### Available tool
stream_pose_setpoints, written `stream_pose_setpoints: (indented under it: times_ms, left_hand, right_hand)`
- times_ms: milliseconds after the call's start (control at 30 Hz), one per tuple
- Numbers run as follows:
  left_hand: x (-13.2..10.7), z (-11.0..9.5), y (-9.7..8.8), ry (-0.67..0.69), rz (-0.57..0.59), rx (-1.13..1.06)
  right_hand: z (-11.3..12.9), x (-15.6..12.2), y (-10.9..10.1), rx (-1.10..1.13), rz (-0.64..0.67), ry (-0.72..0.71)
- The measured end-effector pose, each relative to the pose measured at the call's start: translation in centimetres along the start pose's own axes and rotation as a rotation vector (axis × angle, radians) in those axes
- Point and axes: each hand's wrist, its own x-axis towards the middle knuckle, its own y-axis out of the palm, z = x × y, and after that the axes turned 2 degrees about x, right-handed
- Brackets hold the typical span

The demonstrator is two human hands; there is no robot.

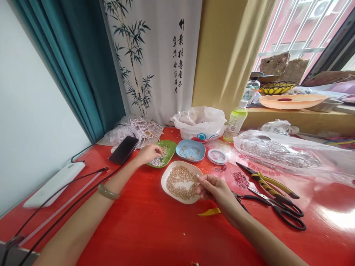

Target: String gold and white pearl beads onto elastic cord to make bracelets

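My left hand [149, 153] is over the green dish [172, 148], its fingers bent together at the small beads and bits inside. Whether anything is between those fingertips is too small to tell. Thumb and forefinger of my right hand [213, 187] pinch together at the right rim of the white dish [164, 178]. A tiny pale speck shows at that pinch, but its kind is unclear. Gold beads [179, 176] lie spread in the white dish. Behind it, a light blue dish [204, 149] holds more small pieces.
Right of my right hand lie yellow-and-black pliers [273, 187], scissors [285, 212] and a red-and-black tool [240, 201]. A round lidded case [217, 156], plastic bags [199, 127] and a bottle [235, 122] stand behind. A phone [123, 149], power bank [54, 184] and cables are left.
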Motion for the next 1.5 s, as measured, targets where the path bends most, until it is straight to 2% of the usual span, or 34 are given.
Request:
stream_pose_setpoints:
  times_ms: [233,533,700,800,900,1000,1100,1200,1333,1500]
  left_hand:
    - [0.0,-0.1,0.9,0.006,0.029,0.044]
    - [0.1,0.1,0.2,-0.006,-0.022,0.017]
    - [0.1,0.2,-0.5,0.022,0.079,-0.064]
    - [-0.2,-1.0,-0.9,0.08,0.16,-0.145]
    - [-1.1,-3.0,-1.0,0.2,0.285,-0.218]
    - [-2.2,-5.1,-0.8,0.304,0.375,-0.163]
    - [-3.1,-6.4,0.0,0.34,0.362,-0.019]
    - [-3.5,-6.9,0.9,0.354,0.32,0.083]
    - [-3.5,-6.9,1.7,0.335,0.306,0.093]
    - [-3.5,-6.9,1.9,0.337,0.28,0.148]
  right_hand:
    - [0.3,-0.2,0.2,0.012,-0.022,0.004]
    - [0.5,-0.2,0.1,0.016,-0.023,0.007]
    - [0.4,-0.1,0.0,0.001,-0.023,0.016]
    - [0.4,-0.1,0.0,-0.006,-0.026,0.018]
    - [0.3,-0.1,0.0,-0.002,-0.035,0.02]
    - [0.3,-0.1,0.0,-0.004,-0.033,0.025]
    - [0.2,0.0,-0.1,-0.01,-0.019,0.021]
    - [0.1,0.1,-0.1,-0.01,-0.019,0.019]
    - [0.1,0.0,-0.1,-0.015,-0.019,0.016]
    - [0.1,-0.1,0.0,-0.032,-0.016,0.014]
